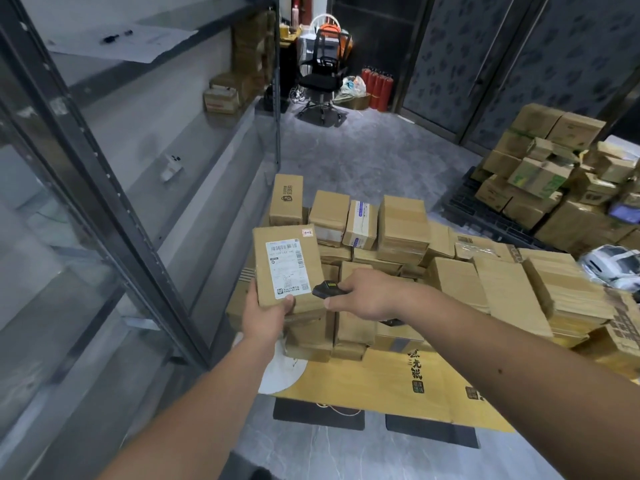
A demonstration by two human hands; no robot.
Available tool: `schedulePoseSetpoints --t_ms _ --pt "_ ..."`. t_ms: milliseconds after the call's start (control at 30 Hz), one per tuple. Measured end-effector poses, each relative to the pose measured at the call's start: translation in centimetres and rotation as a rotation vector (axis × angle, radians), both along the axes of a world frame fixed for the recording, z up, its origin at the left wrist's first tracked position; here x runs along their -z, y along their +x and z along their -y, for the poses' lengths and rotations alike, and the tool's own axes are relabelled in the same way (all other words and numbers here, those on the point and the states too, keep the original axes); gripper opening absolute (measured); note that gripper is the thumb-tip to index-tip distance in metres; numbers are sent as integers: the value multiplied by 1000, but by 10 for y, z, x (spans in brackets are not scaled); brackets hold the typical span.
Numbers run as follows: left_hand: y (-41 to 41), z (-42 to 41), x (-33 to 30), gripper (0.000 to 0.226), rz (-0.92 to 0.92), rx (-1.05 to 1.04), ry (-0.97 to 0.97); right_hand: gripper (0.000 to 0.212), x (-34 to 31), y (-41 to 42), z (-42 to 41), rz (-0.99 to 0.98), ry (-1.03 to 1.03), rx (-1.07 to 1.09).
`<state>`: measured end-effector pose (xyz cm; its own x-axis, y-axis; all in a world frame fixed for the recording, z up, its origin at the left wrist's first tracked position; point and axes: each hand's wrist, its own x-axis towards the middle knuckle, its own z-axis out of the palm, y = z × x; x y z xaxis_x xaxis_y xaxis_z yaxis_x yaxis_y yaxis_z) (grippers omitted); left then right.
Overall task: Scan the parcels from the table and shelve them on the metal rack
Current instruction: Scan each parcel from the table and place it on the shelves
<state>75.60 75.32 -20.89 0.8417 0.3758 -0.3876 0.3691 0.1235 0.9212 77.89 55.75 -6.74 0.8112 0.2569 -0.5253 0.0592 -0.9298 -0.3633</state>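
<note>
Head view: left hand (265, 313) grips parcel (287, 265); right hand (363, 294) aims scanner (325, 289).

One held parcel (286, 265); one scanner (325, 288); one office chair (320, 74); two hands.

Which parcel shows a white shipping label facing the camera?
The parcel held up in the left hand, beside the scanner in the right hand. The stacked ones mostly show plain cardboard.
</note>
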Motion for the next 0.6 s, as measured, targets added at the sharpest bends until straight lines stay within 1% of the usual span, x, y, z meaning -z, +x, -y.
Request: schedulePoseSetpoints --t_ms 33,133,167,200,267,300,433,600 --pt "-3 2 1 75 17 4 15 52 -1 -2 2 -12 -12 -9" --pt "-11 9 -1 79 61 22 32 56 -3 -8 4 -48 -60 -43" --pt "-13 11 -1 84 66 27 32 56 -4 -10 5 -59 -70 -50" --pt "-14 13 0 88 67 33 37 52 -4 -12 8 -72 -67 -51" --pt "-17 15 1 91 73 38 55 36 -5 -15 14 -71 -51 -34" --pt "-18 16 0 91 70 35 58 35 -7 -18 16 -69 -34 -22" --pt "-20 15 -5 89 56 24 75 52 -7 -25 21 -82 -53 -42" --pt "-19 14 -8 88 62 20 51 50 -10 -32 23 -101 -43 -32"
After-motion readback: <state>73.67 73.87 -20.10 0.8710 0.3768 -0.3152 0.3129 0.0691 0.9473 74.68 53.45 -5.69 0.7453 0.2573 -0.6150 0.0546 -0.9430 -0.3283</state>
